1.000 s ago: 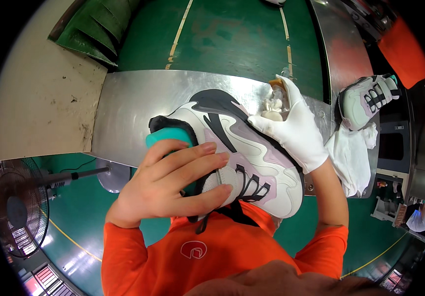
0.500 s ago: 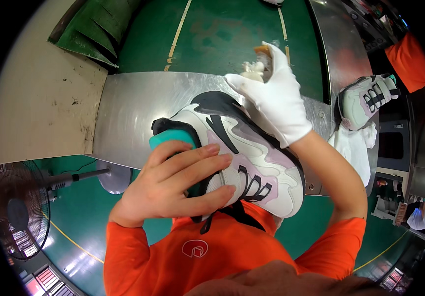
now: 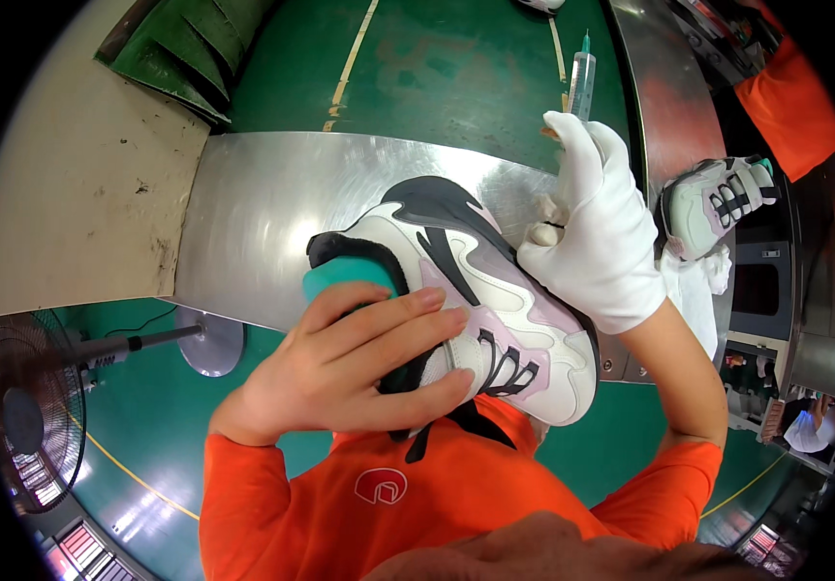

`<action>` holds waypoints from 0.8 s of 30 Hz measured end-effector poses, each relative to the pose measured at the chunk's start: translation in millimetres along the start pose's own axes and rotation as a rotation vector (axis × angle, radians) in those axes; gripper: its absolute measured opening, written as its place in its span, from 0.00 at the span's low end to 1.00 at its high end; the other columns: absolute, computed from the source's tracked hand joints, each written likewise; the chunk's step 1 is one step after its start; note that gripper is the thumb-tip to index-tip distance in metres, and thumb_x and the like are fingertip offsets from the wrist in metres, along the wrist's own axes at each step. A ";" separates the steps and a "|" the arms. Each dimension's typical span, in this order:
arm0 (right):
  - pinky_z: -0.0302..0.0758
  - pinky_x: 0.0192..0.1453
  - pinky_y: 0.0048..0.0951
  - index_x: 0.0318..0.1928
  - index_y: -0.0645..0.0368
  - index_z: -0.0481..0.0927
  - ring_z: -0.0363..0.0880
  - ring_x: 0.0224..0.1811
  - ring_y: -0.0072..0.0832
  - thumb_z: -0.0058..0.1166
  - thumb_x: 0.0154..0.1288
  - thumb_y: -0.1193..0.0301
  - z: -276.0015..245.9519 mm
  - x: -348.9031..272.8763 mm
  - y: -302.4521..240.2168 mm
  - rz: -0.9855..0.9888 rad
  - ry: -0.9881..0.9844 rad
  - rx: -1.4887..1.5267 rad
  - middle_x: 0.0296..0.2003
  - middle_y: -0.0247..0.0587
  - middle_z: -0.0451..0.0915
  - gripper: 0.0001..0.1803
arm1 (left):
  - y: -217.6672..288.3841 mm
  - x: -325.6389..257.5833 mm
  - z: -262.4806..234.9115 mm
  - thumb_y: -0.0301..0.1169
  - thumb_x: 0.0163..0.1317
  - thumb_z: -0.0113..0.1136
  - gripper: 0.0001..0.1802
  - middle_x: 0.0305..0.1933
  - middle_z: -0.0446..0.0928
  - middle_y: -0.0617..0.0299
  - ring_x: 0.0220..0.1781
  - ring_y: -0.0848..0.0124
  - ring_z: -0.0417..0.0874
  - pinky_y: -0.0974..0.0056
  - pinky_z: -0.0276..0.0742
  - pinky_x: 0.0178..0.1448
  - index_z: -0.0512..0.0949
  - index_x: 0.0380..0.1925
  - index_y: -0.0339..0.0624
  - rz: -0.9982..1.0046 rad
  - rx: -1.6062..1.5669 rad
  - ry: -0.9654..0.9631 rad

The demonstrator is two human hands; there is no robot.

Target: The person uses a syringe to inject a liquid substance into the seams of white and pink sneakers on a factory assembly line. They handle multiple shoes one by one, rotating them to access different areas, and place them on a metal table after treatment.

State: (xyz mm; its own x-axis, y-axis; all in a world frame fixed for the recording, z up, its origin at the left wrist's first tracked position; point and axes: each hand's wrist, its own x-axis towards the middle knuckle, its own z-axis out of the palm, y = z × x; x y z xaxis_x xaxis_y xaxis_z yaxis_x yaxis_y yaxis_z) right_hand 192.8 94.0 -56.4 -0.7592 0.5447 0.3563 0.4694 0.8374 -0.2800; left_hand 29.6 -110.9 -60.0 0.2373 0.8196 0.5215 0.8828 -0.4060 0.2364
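Raised since the earlier frame, the gloved right hand (image 3: 600,254) grips a syringe (image 3: 579,83) above the tabletop's (image 3: 262,218) far edge, while the bare left hand (image 3: 359,363) clasps the sneaker (image 3: 495,300), which may get smeared by drips.

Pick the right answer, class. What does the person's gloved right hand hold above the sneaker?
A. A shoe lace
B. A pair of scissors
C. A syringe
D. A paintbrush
C: the white-gloved right hand grips a clear syringe whose teal tip points up, just above the white, pink and black sneaker that the bare left hand steadies.
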 end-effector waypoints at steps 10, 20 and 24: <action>0.75 0.53 0.43 0.66 0.54 0.63 0.75 0.50 0.51 0.64 0.43 0.76 -6.7 3.4 -12.3 -0.003 -0.062 -0.048 0.55 0.56 0.68 0.45 | -2.0 1.4 -0.8 0.28 0.48 0.71 0.20 0.54 0.82 0.64 0.55 0.66 0.82 0.64 0.73 0.53 0.81 0.40 0.68 0.007 -0.011 0.002; 0.78 0.50 0.47 0.63 0.55 0.66 0.79 0.46 0.53 0.65 0.46 0.73 -0.8 13.2 -9.6 0.010 -0.120 -0.032 0.53 0.58 0.70 0.39 | -0.2 4.3 -1.5 0.27 0.48 0.70 0.20 0.55 0.82 0.64 0.56 0.66 0.82 0.64 0.74 0.54 0.81 0.40 0.67 -0.005 -0.017 -0.014; 0.79 0.49 0.48 0.63 0.54 0.66 0.79 0.47 0.54 0.64 0.47 0.73 6.4 21.8 -9.9 -0.001 -0.109 0.012 0.53 0.57 0.71 0.39 | 1.5 5.0 -3.1 0.28 0.48 0.71 0.19 0.55 0.82 0.64 0.57 0.66 0.82 0.63 0.73 0.56 0.82 0.39 0.65 -0.004 -0.011 -0.021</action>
State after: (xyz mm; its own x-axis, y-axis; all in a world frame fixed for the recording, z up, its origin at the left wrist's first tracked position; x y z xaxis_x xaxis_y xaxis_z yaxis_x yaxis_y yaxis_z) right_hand 168.7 97.3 -51.6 -0.8044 0.5352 0.2581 0.4638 0.8371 -0.2901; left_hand 30.8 -108.7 -54.5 0.2420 0.8294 0.5036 0.8793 -0.4069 0.2475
